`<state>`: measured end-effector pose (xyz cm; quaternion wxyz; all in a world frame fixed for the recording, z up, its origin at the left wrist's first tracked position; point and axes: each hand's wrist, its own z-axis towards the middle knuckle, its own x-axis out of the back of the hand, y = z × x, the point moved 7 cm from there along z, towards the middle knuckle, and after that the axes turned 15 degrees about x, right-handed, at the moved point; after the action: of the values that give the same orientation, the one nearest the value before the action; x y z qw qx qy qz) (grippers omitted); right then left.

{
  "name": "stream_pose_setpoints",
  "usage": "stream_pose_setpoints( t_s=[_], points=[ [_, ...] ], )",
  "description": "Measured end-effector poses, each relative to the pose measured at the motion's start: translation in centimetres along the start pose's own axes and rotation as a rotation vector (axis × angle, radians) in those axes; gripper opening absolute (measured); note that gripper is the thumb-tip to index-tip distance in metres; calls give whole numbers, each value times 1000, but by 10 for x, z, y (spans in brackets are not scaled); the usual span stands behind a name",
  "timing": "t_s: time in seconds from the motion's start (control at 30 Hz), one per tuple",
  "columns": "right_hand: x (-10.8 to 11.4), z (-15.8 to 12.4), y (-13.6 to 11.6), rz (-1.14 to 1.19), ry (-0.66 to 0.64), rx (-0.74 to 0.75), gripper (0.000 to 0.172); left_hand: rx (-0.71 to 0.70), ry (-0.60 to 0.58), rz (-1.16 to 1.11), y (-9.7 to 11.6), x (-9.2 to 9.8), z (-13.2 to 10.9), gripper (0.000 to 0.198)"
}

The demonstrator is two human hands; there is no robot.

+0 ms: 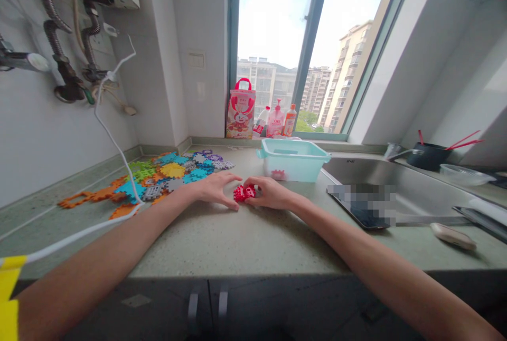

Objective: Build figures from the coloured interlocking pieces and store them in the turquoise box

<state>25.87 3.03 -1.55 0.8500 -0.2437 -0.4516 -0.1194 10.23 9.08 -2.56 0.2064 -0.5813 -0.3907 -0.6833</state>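
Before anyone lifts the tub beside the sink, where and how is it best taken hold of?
Probably by the two end tabs of the tub, coming from its left and right ends together and hooking beneath them. The tub stands upright, and the tabs jut out near its top. The sink lies just past its right end.

Two hands show at the centre: one left hand point(216, 189), one right hand point(271, 193). Between them is one red clump point(241, 193) — its pieces too small to count. Right of centre stands one tub point(293, 169). Upper middle: three bottles point(275, 123), one bag point(241, 119). Lower middle: two handles point(192, 306). On the right: one sink point(412, 190), one tablet point(368, 220), one pot point(425, 157), three sticks point(464, 143), one bowl point(465, 174). At left, the coloured pieces point(172, 170) overlap — no sure count.
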Motion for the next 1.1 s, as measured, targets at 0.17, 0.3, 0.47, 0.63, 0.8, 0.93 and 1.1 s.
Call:
stream_pose_setpoints(
  t_s=[0.17, 0.3, 0.47, 0.63, 0.8, 0.93, 1.1],
  points=[
    [18, 0, -6, -174, 70, 60, 26, -17, -1, -38, 2, 2, -1, 102],
    [72, -9, -5, -393, 378, 100, 24, 20, -11, -26, 1, 2, -1, 104],
    [138, -45, 25, -661, 776, -199, 27, 43, -19, -13, -2, 1, -1, 106],
    [148, -62, 46, -780, 868, -365, 34, 42, -21, -3, -3, 0, 0, 106],
    [137, -56, 55, -798, 690, -447, 37, 15, -2, -14, -4, -1, 0, 106],
    [133, -53, 63, -789, 535, -535, 42, 10, 3, -13, -6, -2, 2, 106],
    [127, -47, 65, -780, 385, -521, 43, 2, 3, -7, -7, -3, 3, 107]
  ],
)
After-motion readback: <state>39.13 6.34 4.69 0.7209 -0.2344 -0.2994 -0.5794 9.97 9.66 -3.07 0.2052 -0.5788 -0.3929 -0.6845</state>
